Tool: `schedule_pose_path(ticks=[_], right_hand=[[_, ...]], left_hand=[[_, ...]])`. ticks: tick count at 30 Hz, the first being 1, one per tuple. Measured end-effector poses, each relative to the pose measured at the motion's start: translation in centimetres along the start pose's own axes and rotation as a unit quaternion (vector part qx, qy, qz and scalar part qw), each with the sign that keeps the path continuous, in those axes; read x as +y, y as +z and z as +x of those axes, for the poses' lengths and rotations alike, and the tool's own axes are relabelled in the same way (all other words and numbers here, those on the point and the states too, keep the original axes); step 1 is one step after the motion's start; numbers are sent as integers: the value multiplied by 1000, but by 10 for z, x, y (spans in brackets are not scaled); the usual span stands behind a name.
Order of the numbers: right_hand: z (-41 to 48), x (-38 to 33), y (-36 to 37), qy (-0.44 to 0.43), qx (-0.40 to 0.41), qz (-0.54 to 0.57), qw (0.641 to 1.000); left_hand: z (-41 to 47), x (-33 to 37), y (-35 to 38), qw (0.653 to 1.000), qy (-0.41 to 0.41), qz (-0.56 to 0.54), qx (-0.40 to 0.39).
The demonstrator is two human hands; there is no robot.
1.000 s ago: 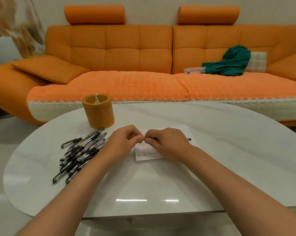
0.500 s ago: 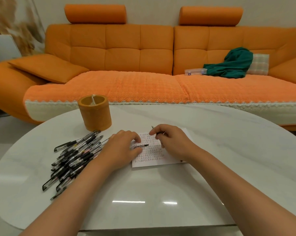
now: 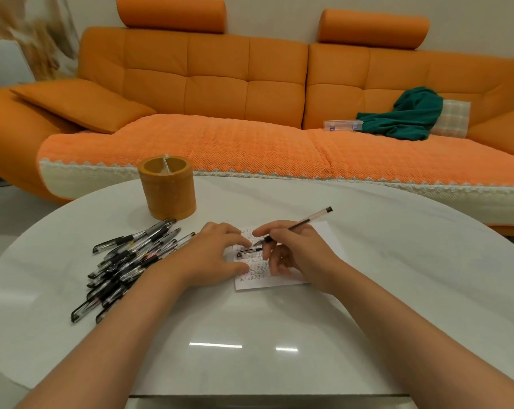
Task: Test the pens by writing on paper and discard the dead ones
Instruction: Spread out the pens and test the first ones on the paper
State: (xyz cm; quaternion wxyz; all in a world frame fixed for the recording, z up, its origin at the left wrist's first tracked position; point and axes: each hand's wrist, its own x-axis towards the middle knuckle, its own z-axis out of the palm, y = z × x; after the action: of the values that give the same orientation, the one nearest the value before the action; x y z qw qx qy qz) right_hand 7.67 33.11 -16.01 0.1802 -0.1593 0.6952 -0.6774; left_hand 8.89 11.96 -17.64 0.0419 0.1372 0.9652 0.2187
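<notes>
Both hands are at work over the paper (image 3: pixel 323 234). Our right hand (image 3: pixel 300 256) grips the pen (image 3: pixel 314 217) in a writing hold, its fingers curled round the dark grip, the tip down at the sheet and the barrel slanting up and away to the right. Our left hand (image 3: pixel 211 256) lies on the left part of the sheet, steadying it, and pinches the cap (image 3: pixel 249 252) between its fingertips.

A second ago the two hands were together on the pen, pulling the cap off. Half a second ago they had parted, with the cap on the left and the bare pen on the right. Now the tip has reached the paper among the rows of small marks already there. We judge the test stroke is about to start. Whether this pen writes we cannot yet tell.

Untested or sorted, we cannot say which, a pile of pens (image 3: pixel 131 258) lies just left of our left hand on the glossy white table (image 3: pixel 279 335). Beyond it stands an orange pen holder (image 3: pixel 167 193). Behind the table runs an orange sofa (image 3: pixel 220 84) with a green cloth (image 3: pixel 406 113) and a clear box (image 3: pixel 342 125) on its seat.
</notes>
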Motion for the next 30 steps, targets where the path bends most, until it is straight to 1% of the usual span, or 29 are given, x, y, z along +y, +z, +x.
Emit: schedule_pose_path(ticks=[2,5,9,12,17,22,30], right_hand=[[-2,4,5,14,-3,-12,1000],[-4,10,9,15,-3,-57,998],[-5,11,11,1,9,-136,991],[-6,10,15,-13,-7,-179,984],[-7,14,25,-28,-42,-193,980],[-8,18,29,-30,-26,-215,976],[-9,16,31,-38,-39,-223,973]], left_hand=[[0,-1,-1,1000,-5,-3,-3],[1,-4,-3,1000,-9,2,-11],[2,-11,-7,999,-3,11,-52],[3,-14,-8,998,2,13,-65],[4,-14,-8,998,8,22,-57],[3,-14,-10,997,1,16,-76],[0,-9,-12,997,-1,22,-78]])
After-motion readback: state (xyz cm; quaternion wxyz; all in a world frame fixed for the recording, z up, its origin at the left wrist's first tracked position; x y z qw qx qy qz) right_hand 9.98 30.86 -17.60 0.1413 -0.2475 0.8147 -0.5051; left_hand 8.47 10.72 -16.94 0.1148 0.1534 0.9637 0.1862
